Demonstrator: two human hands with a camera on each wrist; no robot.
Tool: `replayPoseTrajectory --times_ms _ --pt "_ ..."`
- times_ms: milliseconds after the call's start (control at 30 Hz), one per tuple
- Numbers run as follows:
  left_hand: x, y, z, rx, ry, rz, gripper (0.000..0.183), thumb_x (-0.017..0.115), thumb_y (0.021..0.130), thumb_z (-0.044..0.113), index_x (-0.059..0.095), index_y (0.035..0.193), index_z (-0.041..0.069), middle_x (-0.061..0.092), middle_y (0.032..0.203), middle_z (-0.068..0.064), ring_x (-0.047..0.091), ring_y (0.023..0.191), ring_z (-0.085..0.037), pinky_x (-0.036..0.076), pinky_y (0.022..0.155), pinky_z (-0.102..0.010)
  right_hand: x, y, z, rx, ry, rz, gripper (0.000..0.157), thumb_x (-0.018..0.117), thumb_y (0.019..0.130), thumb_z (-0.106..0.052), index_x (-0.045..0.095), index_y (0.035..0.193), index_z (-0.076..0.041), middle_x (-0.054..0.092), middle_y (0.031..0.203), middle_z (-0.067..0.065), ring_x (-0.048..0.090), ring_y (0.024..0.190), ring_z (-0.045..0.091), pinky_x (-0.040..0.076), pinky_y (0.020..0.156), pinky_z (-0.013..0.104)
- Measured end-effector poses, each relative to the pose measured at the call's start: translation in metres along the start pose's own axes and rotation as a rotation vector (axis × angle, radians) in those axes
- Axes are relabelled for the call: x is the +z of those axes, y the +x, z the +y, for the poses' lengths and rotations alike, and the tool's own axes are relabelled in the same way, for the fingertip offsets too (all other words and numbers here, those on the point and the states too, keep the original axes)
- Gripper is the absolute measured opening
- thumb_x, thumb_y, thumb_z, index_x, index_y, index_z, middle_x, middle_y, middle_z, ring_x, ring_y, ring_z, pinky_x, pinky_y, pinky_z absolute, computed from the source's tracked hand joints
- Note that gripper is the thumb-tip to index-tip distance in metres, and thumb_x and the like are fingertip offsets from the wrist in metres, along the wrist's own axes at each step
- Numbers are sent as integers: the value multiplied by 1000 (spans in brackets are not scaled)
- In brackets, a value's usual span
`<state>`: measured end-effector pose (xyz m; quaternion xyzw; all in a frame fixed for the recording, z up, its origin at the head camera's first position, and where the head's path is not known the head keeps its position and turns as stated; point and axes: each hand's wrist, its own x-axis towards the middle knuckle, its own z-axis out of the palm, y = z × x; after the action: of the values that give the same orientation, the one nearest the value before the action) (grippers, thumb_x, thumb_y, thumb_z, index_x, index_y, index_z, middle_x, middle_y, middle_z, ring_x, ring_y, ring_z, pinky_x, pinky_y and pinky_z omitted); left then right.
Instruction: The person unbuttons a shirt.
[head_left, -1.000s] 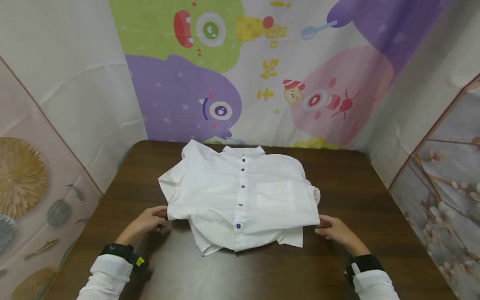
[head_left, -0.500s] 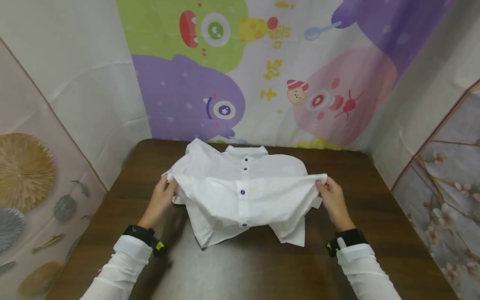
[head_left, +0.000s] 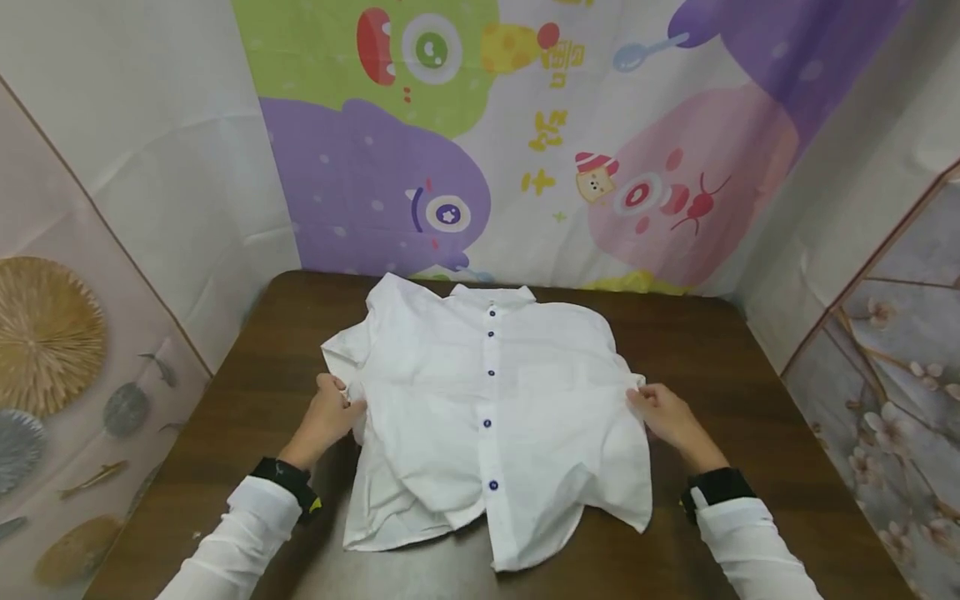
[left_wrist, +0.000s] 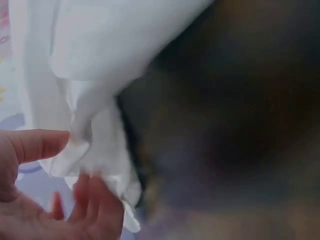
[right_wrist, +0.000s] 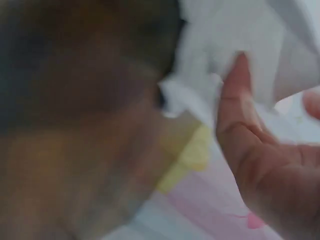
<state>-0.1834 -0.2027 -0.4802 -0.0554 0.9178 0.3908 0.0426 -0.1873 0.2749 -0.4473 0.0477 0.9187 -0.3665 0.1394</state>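
Observation:
A white short-sleeved button-up shirt (head_left: 435, 358) lies front up on the table, its collar toward the back wall and dark blue buttons down the middle. Its lower part is rumpled, and the hem hangs unevenly toward the near side. At the shirt's left side, my left hand (head_left: 326, 417) pinches the cloth; in the left wrist view the thumb touches the fabric and the fingers are blurred. On the opposite side edge, my right hand (head_left: 671, 421) pinches the shirt between thumb and fingers. The right wrist view shows a raised digit against the white cloth (right_wrist: 220, 35).
The dark brown wooden table (head_left: 720, 358) extends around the shirt. Behind it hangs a cartoon-printed curtain (head_left: 525, 167). Patterned panels stand on the left (head_left: 52, 417) and right (head_left: 900, 375). Black wrist straps (head_left: 718, 486) sit over white sleeves.
Both hands took hold of the shirt's sides and raised the cloth, then came down toward the table. The lower part dropped toward the near side, so the shirt lies longer.

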Motion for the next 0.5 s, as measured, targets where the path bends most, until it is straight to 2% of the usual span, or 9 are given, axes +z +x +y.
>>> replayPoseTrajectory --times_ms 67,133,200,267,367,433,500 --pt "5 -11 -6 48 37 16 29 57 85 11 34 97 -2 41 84 -13 46 69 -26 38 57 -32 7 -9 16 39 46 -96 62 43 96 -42 42 126 13 58 105 23 62 80 21 54 69 38" --pt "10 -23 -7 108 89 -2 23 60 83 12 42 88 1 43 78 -8 44 66 -20 34 55 -29 14 -18 29 53 81 -169 63 46 94 -45 46 122 12 61 100 17 62 79 18 54 71 37" --pt "14 -36 -6 150 131 -74 18 63 83 15 48 77 6 45 68 -2 44 60 -16 34 53 -27 19 -28 38 33 116 -239 60 50 93 -43 50 121 10 63 101 13 61 83 16 52 73 35" --pt "22 -48 -5 176 182 -157 22 66 81 19 50 70 9 45 62 1 42 57 -12 34 51 -25 25 -35 42 6 141 -267 55 55 91 -38 54 118 9 65 100 11 60 84 15 51 73 33" --pt "33 -60 -4 200 269 -213 27 70 79 25 48 71 11 43 64 2 41 58 -13 34 52 -27 36 -43 38 -26 185 -218 48 59 89 -30 56 117 9 65 102 12 58 84 14 49 70 30" --pt "35 -63 -4 213 309 -219 27 69 79 22 47 70 10 42 63 1 41 58 -13 34 52 -28 41 -45 32 -26 195 -126 45 59 90 -26 55 117 10 64 102 15 57 83 14 48 69 29" --pt "31 -63 -4 218 305 -221 22 66 81 17 48 70 9 44 64 0 42 58 -14 34 52 -28 42 -47 24 -28 197 -34 43 57 92 -24 53 118 10 62 106 18 56 85 16 47 71 29"
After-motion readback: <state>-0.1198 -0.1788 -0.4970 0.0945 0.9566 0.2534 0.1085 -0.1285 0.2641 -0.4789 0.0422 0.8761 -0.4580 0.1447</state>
